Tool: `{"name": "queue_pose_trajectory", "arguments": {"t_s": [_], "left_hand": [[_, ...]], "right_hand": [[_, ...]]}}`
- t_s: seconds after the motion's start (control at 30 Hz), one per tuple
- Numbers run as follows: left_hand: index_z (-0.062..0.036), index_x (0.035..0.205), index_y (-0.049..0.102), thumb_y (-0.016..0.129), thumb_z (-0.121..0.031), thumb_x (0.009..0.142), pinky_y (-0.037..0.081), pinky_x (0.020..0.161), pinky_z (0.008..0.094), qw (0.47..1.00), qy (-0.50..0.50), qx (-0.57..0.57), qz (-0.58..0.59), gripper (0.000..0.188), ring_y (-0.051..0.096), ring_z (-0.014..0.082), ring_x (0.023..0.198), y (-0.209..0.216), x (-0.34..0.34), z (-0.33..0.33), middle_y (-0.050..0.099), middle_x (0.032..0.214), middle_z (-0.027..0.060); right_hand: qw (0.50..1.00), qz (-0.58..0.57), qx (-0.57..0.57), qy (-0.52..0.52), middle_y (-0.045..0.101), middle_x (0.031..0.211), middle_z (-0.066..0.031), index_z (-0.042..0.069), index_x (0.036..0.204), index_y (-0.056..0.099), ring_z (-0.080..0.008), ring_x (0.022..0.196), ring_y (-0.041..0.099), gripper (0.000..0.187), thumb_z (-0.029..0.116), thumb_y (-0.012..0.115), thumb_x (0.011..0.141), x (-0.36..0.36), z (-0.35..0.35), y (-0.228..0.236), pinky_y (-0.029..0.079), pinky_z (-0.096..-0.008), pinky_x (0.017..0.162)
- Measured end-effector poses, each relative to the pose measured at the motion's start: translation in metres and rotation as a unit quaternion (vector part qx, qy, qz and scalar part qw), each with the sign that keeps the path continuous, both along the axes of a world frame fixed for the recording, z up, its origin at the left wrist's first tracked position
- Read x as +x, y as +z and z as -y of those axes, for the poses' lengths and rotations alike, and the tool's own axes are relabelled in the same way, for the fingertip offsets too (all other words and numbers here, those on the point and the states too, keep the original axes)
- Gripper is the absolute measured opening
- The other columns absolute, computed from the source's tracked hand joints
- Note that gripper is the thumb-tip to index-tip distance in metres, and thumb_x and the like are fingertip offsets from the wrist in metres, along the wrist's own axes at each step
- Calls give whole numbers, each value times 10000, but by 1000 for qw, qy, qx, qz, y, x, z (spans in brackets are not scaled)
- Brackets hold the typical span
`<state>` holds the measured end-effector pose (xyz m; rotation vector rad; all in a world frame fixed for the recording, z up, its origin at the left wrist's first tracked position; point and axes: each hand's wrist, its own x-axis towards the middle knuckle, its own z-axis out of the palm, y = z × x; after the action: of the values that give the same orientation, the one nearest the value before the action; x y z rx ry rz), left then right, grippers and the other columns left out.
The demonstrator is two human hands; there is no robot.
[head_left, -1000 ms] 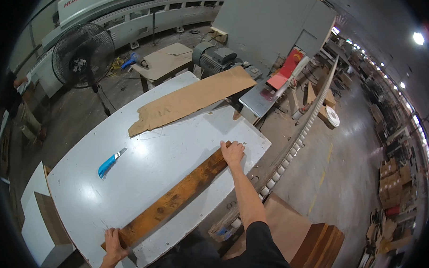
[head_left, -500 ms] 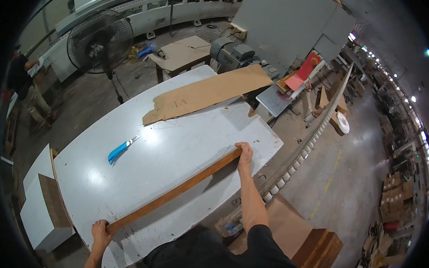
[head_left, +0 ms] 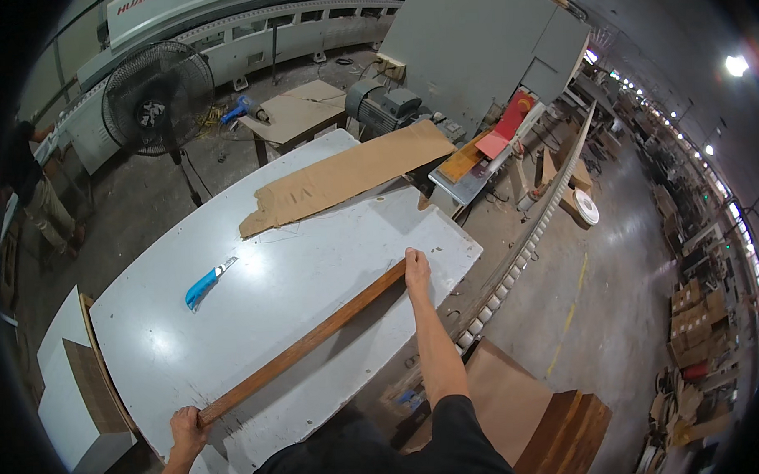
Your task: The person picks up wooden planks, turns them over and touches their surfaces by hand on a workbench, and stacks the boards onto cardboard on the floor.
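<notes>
A long, narrow brown wooden strip [head_left: 304, 344] slants across the near part of a white-topped table [head_left: 314, 264]. Its near left end is in my left hand [head_left: 187, 431], fingers wrapped round it. My right hand [head_left: 416, 271] grips the far right end, the arm stretched forward. Shadow falls on the tabletop beside the strip; whether the strip touches the surface I cannot tell. Beyond it lies a blue-handled utility knife [head_left: 203, 289] with its blade out. A torn-edged piece of brown cardboard [head_left: 344, 178] rests along the table's far side.
A black standing fan [head_left: 151, 111] and a small table [head_left: 296, 114] with a blue heat gun [head_left: 248, 109] stand beyond. A grey motor [head_left: 383, 107] sits behind the cardboard. Right of the table runs a roller rail [head_left: 514, 270]; stacked brown boards [head_left: 562, 439] are close by my right side. Someone [head_left: 44, 194] stands far left.
The strip has turned slightly, showing more of its broad face, with both hands still on its ends. My view has shifted, so the surroundings sit a little further left.
</notes>
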<state>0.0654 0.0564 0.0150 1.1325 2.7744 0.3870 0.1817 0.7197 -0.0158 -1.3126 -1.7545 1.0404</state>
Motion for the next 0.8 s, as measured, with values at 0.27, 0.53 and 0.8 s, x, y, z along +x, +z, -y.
{"name": "queue_pose_trajectory", "arguments": {"t_s": [0.27,0.53,0.8], "left_hand": [[-14,791,562,870,-319,574,464,639,440,981,-12,-34,189,484,600,357,693,18,-23,-64,593,707,169],[49,1145,626,889,-494,607,488,833,346,842,42,-99,528,809,635,227,933,44,-32,-97,682,986,132],[93,1246,521,849,-298,716,488,850,328,757,47,17,652,736,618,199,943,13,-49,-142,645,1070,123]], "right_hand": [[964,-231,-128,-24,616,911,-108,-29,1073,620,-209,876,599,490,414,661,868,36,-76,31,512,-333,742],[910,-354,-213,25,604,1013,-86,-18,1162,565,-176,833,584,425,315,641,909,-36,-141,61,511,-325,717],[929,-317,-186,-41,613,879,-89,20,976,592,-217,764,593,149,153,619,913,-65,-51,32,533,-389,687]]}}
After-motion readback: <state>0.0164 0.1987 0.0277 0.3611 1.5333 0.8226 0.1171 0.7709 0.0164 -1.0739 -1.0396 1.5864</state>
